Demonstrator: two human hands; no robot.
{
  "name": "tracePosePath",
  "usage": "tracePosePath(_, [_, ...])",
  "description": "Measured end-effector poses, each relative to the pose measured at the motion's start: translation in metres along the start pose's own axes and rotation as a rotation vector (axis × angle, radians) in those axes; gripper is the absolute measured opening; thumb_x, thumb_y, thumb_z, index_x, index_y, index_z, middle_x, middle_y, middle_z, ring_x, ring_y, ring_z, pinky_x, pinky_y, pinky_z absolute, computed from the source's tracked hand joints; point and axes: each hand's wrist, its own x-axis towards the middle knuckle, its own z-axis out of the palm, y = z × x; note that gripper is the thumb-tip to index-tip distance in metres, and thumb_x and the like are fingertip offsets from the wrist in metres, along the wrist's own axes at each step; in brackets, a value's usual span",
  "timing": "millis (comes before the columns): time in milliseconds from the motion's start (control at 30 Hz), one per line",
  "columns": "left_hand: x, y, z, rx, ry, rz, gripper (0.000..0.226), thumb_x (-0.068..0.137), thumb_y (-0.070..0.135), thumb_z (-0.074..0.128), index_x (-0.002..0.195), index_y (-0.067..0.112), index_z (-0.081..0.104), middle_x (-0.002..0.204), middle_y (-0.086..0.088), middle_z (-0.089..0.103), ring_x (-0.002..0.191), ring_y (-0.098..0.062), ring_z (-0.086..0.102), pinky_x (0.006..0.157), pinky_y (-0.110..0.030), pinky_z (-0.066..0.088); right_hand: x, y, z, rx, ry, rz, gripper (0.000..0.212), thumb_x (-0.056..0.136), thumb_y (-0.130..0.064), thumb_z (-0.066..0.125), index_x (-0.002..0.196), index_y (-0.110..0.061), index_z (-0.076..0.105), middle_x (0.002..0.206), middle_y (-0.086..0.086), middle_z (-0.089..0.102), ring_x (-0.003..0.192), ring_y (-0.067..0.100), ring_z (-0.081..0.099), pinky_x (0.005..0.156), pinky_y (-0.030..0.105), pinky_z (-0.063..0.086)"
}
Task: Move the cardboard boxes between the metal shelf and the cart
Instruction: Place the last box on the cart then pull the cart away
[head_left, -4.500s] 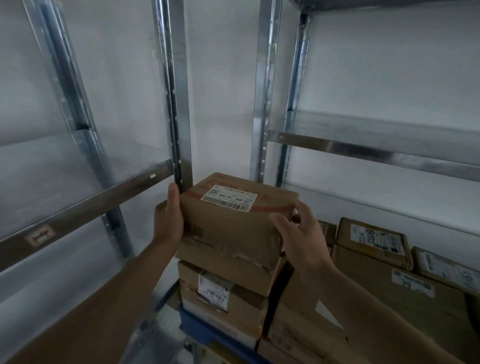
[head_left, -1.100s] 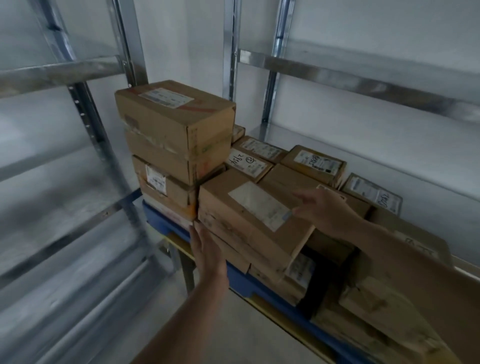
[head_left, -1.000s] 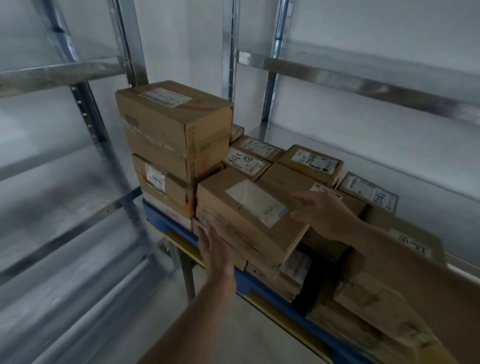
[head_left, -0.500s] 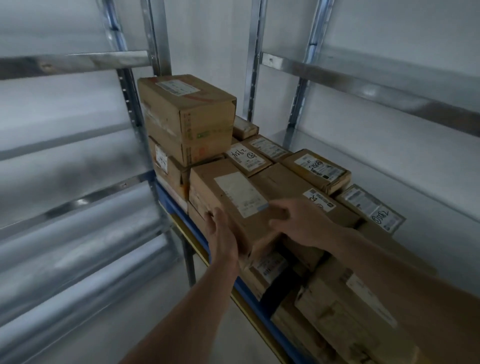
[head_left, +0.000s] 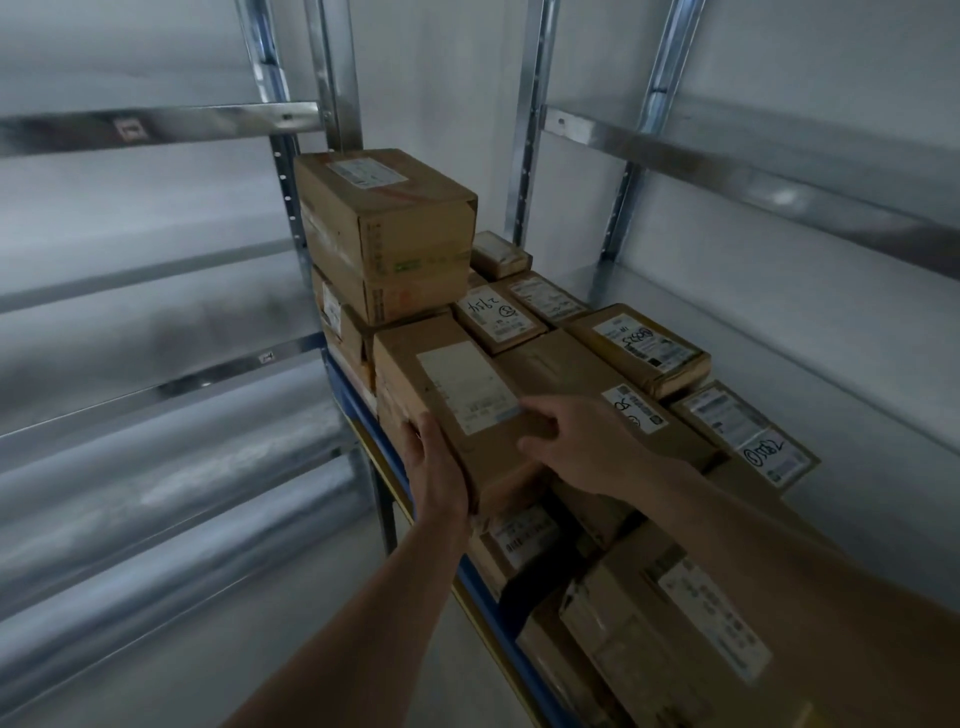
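One box (head_left: 457, 387) (left hand (head_left: 439, 473), right hand (head_left: 587, 447)).

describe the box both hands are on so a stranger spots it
Start at the blue-edged cart between the metal shelves. In front of its tall stack lies a long box. Its big pale label has no marker scrawl, unlike neighbours'.
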Motion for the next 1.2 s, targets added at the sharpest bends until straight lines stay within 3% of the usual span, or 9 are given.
tracePosePath(167, [-0.004,0.002,0.006,-0.045,-0.025,0.037,0.055,0.086,0.072,0.039,0.138,0.054,0.035,0.135,-0.003,0.054,0.114,-0.027,0.061,0.09,-0.054,0.055,-0.001,0.002,-0.001,-0.006,0.001,0.003,0.061,0.094,-0.035,0.064,0.149,-0.023,0.042,0.146,0.0,0.051,0.13,0.016,0.049,0.107,0.029,0.038])
tracePosePath(300, [-0.007,0.0,0.008,-0.054,-0.014,0.048,0.07,0.073,0.08,0.043,0.137,0.055,0.034,0.134,-0.002,0.054,0.114,-0.026,0.061,0.09,-0.054,0.055,-0.001,0.007,0.001,0.013,-0.009,0.011,0.062,0.094,-0.036,0.063,0.15,-0.022,0.04,0.147,0.0,0.05,0.131,0.017,0.049,0.112,0.034,0.039])
tracePosePath(500, [-0.006,-0.006,0.008,-0.02,0.012,0.074,0.053,0.093,0.067,0.033,0.141,0.047,0.034,0.132,-0.004,0.056,0.112,-0.024,0.062,0.089,-0.051,0.056,-0.002,0.011,0.002,0.029,-0.033,0.002,0.064,0.094,-0.038,0.062,0.151,-0.023,0.038,0.149,0.0,0.048,0.133,0.017,0.047,0.113,0.04,0.039])
tracePosePath(833, [-0.025,-0.011,0.01,0.01,0.025,0.105,0.053,0.095,0.066,0.03,0.145,0.047,0.03,0.136,-0.002,0.053,0.118,-0.022,0.057,0.098,-0.049,0.05,-0.033,0.023,-0.024,0.057,0.061,-0.028,0.06,0.096,-0.04,0.06,0.15,-0.027,0.039,0.153,-0.002,0.043,0.139,0.016,0.041,0.116,0.039,0.031])
tracePosePath(967, [-0.04,-0.016,0.009,0.013,0.047,0.118,0.051,0.1,0.059,0.029,0.148,0.043,0.027,0.14,-0.001,0.049,0.122,-0.021,0.053,0.098,-0.042,0.048,-0.057,0.037,-0.039,0.073,0.126,0.033,0.058,0.096,-0.04,0.06,0.149,-0.028,0.042,0.146,-0.001,0.051,0.133,0.018,0.048,0.107,0.032,0.036])
tracePosePath(1067, [-0.055,-0.021,0.006,0.026,0.067,0.115,0.052,0.099,0.057,0.032,0.149,0.042,0.026,0.143,-0.001,0.047,0.126,-0.023,0.051,0.105,-0.049,0.044,-0.081,0.046,-0.049,0.103,0.197,0.106,0.055,0.094,-0.045,0.06,0.146,-0.032,0.046,0.134,0.002,0.061,0.119,0.018,0.059,0.094,0.031,0.044])
tracePosePath(1167, [-0.072,-0.025,0.003,0.043,0.067,0.142,0.053,0.095,0.057,0.037,0.145,0.041,0.033,0.139,0.001,0.051,0.123,-0.022,0.053,0.104,-0.051,0.045,-0.111,0.052,-0.057,0.096,0.299,0.176,0.05,0.093,-0.045,0.058,0.142,-0.033,0.051,0.132,-0.003,0.062,0.115,0.014,0.06,0.095,0.033,0.048])
tracePosePath(1200, [-0.077,-0.026,0.002,0.055,0.065,0.149,0.053,0.095,0.055,0.038,0.145,0.04,0.033,0.139,0.002,0.05,0.123,-0.021,0.052,0.104,-0.051,0.044,-0.122,0.053,-0.059,0.112,0.325,0.198,0.048,0.094,-0.043,0.058,0.141,-0.032,0.053,0.125,-0.005,0.066,0.107,0.014,0.065,0.09,0.03,0.054])
